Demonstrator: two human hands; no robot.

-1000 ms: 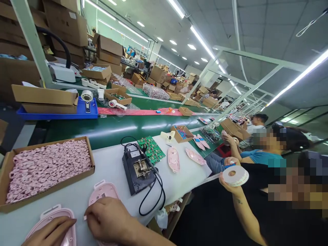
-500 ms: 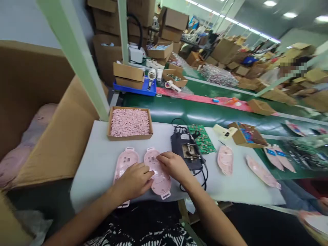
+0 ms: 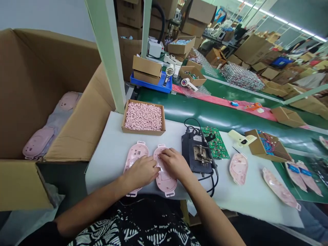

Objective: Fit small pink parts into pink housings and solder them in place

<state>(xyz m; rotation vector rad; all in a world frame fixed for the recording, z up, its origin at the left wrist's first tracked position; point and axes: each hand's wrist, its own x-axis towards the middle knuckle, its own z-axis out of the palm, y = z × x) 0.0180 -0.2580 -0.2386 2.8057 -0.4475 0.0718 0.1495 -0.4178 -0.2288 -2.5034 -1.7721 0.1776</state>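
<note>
Two pink plastic shells lie side by side on the white work surface in front of me. My left hand [image 3: 144,172] rests across the left shell [image 3: 135,152]. Its fingers are curled and reach the edge of the right shell [image 3: 166,181], with the fingertips pressed together; what they hold, if anything, is too small to name. My right hand [image 3: 176,164] comes over the right shell from the side. Its fingertips are pinched on the shell's upper part, and whatever lies between them is hidden.
Behind the shells stands a cardboard box of small pink parts [image 3: 144,117]. To the right are a black device with a cable [image 3: 196,150], green circuit boards [image 3: 217,145], another pink shell [image 3: 238,168] and a box of coloured wires [image 3: 269,145]. A large carton [image 3: 82,126] stands at left.
The whole view has shifted, bringing more of the left carton into sight. Both hands stay over the two shells, with only slight finger movement.
</note>
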